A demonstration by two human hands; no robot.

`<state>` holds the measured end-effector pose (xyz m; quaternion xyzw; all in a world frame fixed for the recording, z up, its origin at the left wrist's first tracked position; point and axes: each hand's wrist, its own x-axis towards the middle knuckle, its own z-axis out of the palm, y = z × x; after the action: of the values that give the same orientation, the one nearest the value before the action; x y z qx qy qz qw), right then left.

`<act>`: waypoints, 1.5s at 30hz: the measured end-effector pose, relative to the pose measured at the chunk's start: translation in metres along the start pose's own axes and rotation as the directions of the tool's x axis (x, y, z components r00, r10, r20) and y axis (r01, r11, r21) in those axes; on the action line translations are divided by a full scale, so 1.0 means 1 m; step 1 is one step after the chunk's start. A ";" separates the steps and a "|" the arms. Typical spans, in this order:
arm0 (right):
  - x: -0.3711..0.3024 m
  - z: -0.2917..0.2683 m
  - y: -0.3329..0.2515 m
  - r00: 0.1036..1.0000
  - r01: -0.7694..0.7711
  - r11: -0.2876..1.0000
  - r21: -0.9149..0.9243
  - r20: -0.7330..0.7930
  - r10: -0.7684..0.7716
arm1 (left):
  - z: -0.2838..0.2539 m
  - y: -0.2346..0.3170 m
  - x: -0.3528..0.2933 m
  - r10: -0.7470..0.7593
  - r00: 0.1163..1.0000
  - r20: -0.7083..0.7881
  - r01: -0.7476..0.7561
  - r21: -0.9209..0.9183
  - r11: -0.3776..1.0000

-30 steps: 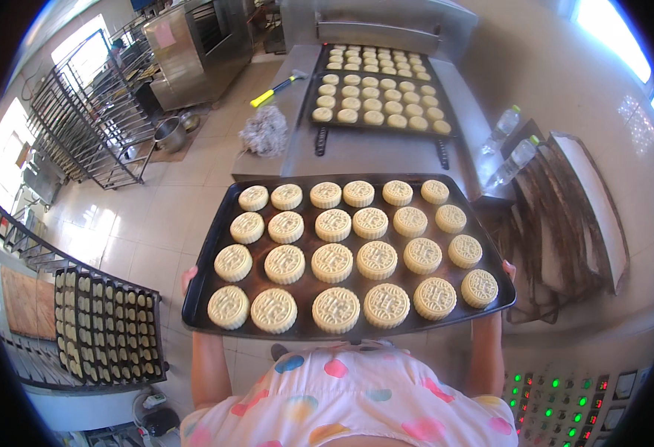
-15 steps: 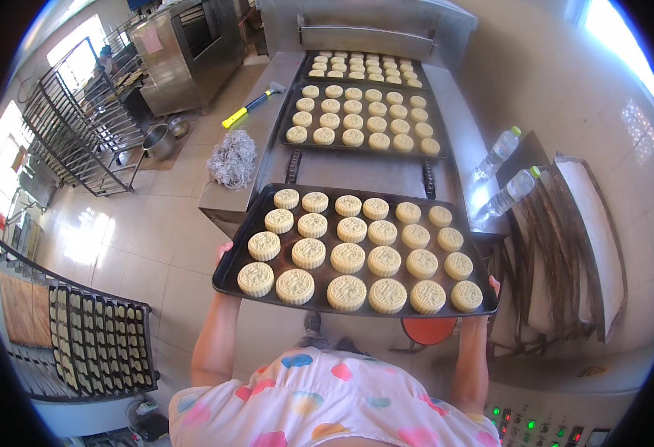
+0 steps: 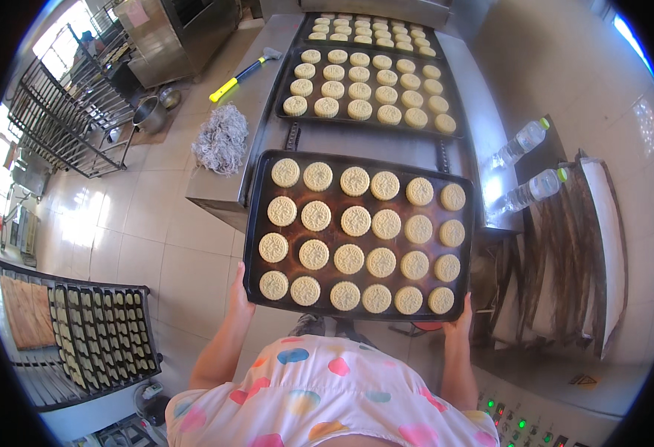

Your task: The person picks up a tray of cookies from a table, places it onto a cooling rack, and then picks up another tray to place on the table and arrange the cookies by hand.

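Observation:
Between my two hands is a dark baking tray [image 3: 336, 237] with rows of round, pale mooncakes [image 3: 355, 221], each stamped on top and fluted around its side. My left hand [image 3: 240, 296] grips the tray's near left corner. At the near right corner, my right hand [image 3: 459, 319] holds the rim; the fingers of both hands are partly hidden under the tray. The tray's far edge lies over the front end of a steel conveyor [image 3: 364, 141] with chains. Further along the conveyor rest a second mooncake tray [image 3: 446, 128] and another one behind it.
On the conveyor's left ledge lie a yellow-handled scraper [image 3: 243, 76] and a tangle of grey-white shreds [image 3: 221, 139]. Two clear bottles [image 3: 532, 190] lie on the right ledge. Rough boards [image 3: 602, 253] lean at right. Left stand a loaded rack [image 3: 103, 335] and a metal rack [image 3: 66, 112].
The held tray now shows more face-on, its near edge lower, with both hands still on it. The view has shifted, so the conveyor and its trays sit higher in the picture.

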<state>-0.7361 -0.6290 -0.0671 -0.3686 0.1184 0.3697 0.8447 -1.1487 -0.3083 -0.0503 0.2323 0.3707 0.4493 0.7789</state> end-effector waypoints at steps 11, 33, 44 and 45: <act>0.069 0.090 -0.027 0.993 0.082 0.990 -0.113 -0.070 -0.090 | 0.056 0.024 0.085 0.046 0.998 0.038 -0.047 0.026 0.999; 0.112 0.353 0.014 0.481 0.641 -0.499 -0.583 0.812 -0.331 | 0.052 0.021 0.139 0.220 0.975 -0.013 -0.195 0.414 0.889; 0.190 0.435 0.038 0.658 0.525 -0.811 -0.257 0.728 0.195 | 0.073 0.031 0.120 0.328 0.933 -0.151 -0.191 0.564 0.803; 0.190 0.438 0.040 0.660 0.525 -0.811 -0.258 0.725 0.196 | 0.074 0.031 0.119 0.340 0.926 -0.163 -0.192 0.572 0.798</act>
<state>-0.6634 -0.1976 0.1287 -0.7961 -0.6035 -0.0378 0.0255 -1.0682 -0.1914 -0.0268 0.4342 0.5443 0.4569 0.5536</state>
